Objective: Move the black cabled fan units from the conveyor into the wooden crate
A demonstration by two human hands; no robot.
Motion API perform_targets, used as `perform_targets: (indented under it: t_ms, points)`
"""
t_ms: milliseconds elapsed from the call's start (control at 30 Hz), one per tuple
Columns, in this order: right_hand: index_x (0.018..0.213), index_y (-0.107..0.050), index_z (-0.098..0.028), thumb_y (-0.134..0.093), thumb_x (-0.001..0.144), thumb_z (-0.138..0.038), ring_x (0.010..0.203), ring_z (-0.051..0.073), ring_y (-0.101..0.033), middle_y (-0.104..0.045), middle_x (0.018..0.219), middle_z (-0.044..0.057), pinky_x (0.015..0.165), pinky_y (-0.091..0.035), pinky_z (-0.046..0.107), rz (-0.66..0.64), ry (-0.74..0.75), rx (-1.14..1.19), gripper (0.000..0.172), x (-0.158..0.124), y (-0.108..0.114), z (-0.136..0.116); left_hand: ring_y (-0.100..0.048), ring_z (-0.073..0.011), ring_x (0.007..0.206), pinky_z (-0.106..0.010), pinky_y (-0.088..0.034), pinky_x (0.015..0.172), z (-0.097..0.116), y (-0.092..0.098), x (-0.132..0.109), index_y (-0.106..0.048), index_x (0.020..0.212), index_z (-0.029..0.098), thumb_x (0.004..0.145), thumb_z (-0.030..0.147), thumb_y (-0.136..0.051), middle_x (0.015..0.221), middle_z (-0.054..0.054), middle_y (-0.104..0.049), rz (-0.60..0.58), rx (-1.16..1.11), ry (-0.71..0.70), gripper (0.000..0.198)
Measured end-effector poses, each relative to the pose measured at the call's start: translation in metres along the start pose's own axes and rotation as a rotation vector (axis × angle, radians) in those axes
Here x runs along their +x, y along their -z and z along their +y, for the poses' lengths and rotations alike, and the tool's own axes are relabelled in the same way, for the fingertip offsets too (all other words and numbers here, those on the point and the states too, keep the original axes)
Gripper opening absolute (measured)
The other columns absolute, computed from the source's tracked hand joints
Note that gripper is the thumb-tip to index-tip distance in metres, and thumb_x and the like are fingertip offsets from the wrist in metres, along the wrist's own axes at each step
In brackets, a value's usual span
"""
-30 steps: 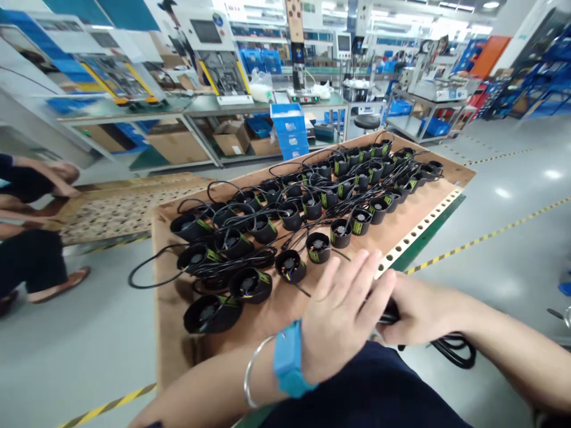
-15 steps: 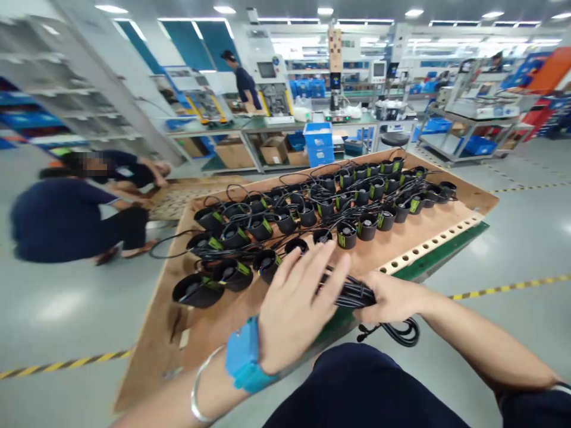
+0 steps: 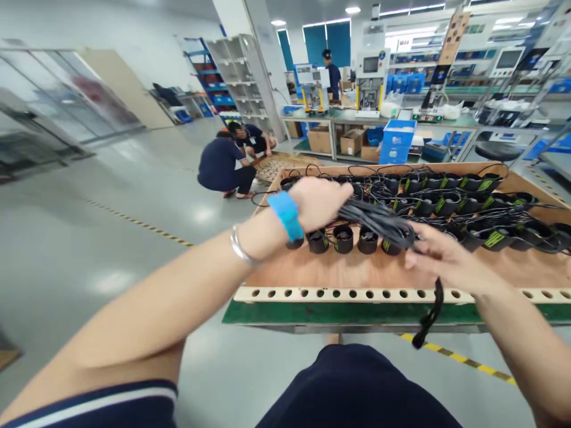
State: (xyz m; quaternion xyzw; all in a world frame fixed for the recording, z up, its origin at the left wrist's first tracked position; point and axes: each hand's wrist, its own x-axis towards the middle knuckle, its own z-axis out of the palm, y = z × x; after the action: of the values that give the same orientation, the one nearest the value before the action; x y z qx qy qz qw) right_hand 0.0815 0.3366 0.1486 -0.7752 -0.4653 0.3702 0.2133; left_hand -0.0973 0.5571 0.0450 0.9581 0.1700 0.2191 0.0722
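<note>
My left hand point(image 3: 319, 202), with a blue band and silver bangle on its wrist, is closed around one end of a black cable bundle point(image 3: 375, 220). My right hand point(image 3: 446, 261) grips the bundle's other end, its fingers partly curled around the loops. The cable is stretched between both hands, above a wooden tray point(image 3: 357, 273). Beneath it stand rows of black cylindrical fan housings point(image 3: 342, 239) with yellow-green labels and tangled black leads. A short black cable end point(image 3: 430, 315) dangles below my right hand.
A pale strip with round holes point(image 3: 336, 295) runs along the tray's front edge, over a green tabletop point(image 3: 285, 313). Two people point(image 3: 223, 163) crouch by another board at the left. Blue bins point(image 3: 397, 142) and workbenches stand behind.
My left hand was spread open over the cable; now it is closed on it, raised and farther from my right hand. The camera view has turned left.
</note>
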Motion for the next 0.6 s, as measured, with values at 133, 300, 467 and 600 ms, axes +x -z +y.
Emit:
perform_targets:
  t_ms: [133,300,467,600]
  points:
    - [0.116,-0.065,-0.016,-0.066,0.079,-0.054,0.046,0.005,-0.041,-0.057,0.064,-0.002,0.040,-0.029,0.017,0.194,0.051,-0.282,0.053,0.034,0.065,-0.027,-0.062,-0.0177,0.095,-0.032,-0.049,0.087,-0.067,-0.021,0.025,-0.045,0.126,0.007,0.093,0.027,-0.050,0.106,-0.006,-0.063,0.086,0.056,0.001,0.039]
    - [0.110,-0.071,-0.013,-0.059,0.085,-0.044,0.050,0.008,-0.051,-0.066,0.068,0.001,0.048,-0.042,0.020,0.229,-0.033,-0.729,0.041,0.098,0.113,-0.011,-0.063,-0.0230,0.094,-0.032,-0.051,0.077,-0.101,-0.107,0.067,-0.050,0.121,0.008,0.094,0.031,-0.050,0.109,-0.012,-0.061,-0.006,0.053,-0.225,0.036]
    - [0.096,-0.075,-0.014,-0.046,0.091,-0.024,0.065,0.013,-0.065,-0.072,0.080,0.004,0.067,-0.050,0.021,0.006,-0.264,-1.184,0.030,0.169,0.101,0.058,-0.066,-0.0238,0.088,-0.031,-0.052,0.071,-0.092,-0.225,0.092,-0.057,0.112,0.015,0.094,0.036,-0.047,0.103,-0.012,-0.065,-0.150,-0.141,-0.312,0.030]
    - [0.089,-0.077,-0.016,-0.054,0.085,-0.021,0.090,0.022,-0.068,-0.074,0.093,0.009,0.080,-0.049,0.027,-0.041,-0.374,-1.338,0.024,0.191,0.084,0.103,-0.065,-0.0269,0.096,-0.034,-0.052,0.080,-0.085,-0.290,0.091,-0.062,0.105,0.016,0.082,0.042,-0.063,0.104,-0.013,-0.067,-0.280,-0.332,-0.301,0.035]
